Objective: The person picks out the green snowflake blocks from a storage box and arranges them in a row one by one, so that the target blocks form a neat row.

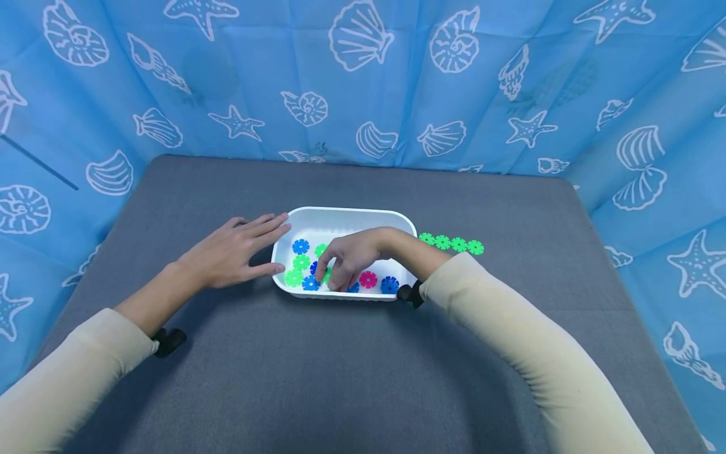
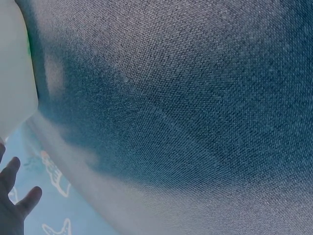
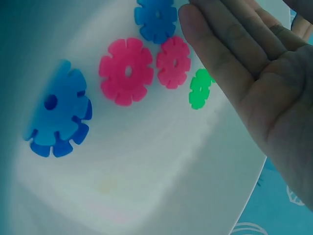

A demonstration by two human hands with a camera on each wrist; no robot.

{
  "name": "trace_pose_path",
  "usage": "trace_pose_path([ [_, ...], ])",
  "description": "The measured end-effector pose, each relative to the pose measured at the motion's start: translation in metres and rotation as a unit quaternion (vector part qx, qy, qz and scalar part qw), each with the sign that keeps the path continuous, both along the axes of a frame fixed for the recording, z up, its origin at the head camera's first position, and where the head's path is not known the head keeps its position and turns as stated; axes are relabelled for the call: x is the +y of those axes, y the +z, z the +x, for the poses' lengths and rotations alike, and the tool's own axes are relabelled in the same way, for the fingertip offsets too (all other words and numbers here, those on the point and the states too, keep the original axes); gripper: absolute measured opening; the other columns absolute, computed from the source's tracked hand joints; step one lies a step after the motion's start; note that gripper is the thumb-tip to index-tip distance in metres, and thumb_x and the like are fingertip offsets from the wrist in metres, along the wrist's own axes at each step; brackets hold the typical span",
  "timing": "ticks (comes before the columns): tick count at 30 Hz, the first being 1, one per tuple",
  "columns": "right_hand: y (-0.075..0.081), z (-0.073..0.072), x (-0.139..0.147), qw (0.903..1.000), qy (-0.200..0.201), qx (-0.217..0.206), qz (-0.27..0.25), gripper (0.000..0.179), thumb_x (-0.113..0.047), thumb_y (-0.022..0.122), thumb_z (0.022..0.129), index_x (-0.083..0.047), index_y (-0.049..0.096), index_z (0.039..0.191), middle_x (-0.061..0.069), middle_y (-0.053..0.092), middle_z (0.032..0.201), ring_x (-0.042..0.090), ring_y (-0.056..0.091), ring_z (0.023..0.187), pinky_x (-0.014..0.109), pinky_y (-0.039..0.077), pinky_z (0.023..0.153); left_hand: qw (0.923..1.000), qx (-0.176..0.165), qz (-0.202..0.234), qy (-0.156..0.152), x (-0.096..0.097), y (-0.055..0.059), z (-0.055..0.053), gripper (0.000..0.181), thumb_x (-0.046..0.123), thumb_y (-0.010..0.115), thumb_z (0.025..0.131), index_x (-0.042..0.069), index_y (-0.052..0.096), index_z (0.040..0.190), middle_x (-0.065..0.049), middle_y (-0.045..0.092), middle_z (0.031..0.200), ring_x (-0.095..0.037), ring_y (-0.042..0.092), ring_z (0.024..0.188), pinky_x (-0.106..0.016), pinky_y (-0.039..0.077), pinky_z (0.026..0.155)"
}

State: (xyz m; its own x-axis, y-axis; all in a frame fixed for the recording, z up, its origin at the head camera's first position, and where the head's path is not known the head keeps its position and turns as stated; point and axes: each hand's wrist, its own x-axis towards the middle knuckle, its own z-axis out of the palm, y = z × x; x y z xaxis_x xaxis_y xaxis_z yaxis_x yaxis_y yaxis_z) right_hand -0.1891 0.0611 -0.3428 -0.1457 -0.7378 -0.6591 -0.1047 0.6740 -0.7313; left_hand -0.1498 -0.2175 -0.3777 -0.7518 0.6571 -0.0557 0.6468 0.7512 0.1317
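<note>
A white oblong tray (image 1: 351, 219) holds several flat, notched flower-shaped discs: green discs (image 1: 293, 278), blue discs (image 1: 311, 284) and pink discs (image 3: 113, 73). My right hand (image 1: 359, 253) reaches down into the tray, a green disc right at its fingertips; I cannot tell whether they pinch it. In the right wrist view the palm faces the camera and the fingertips run out at the top edge. My left hand (image 1: 234, 253) has its fingers spread, fingertips and thumb right at the tray's left rim. Only part of it appears in the left wrist view.
Right of the tray, a row of green discs (image 1: 442, 242) lies end to end, partly behind my right forearm. Everything rests on a grey cloth-covered table (image 1: 317, 372). A blue curtain (image 1: 261, 69) with white shell patterns hangs behind and at both sides.
</note>
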Motion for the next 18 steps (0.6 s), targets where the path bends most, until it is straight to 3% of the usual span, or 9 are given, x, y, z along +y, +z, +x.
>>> trace_pose_path([
  [10,0.0042,-0.0021,0.0058,0.9996,0.012,0.026,-0.003,0.047,-0.017,0.070,0.094,-0.005,0.055,0.136,0.004,0.074,0.107,0.016,0.066,0.106,0.030,0.050,0.098,1.0000,-0.003,-0.001,0.002,0.0011,-0.0001,-0.0005,0.084,0.064,0.053,0.094,0.016,0.029,0.158,-0.003,0.021,0.165,-0.031,0.026,0.149,-0.063,0.030,0.109],
  [18,0.0060,-0.0009,0.0087,0.9993,-0.012,0.031,-0.015,0.036,-0.010,0.067,0.095,-0.002,0.060,0.129,0.007,0.074,0.104,0.022,0.070,0.099,0.029,0.052,0.094,1.0000,-0.008,-0.001,0.006,0.0009,0.0000,-0.0003,0.084,0.064,0.053,0.094,0.017,0.028,0.159,-0.003,0.020,0.165,-0.031,0.026,0.149,-0.064,0.029,0.110],
])
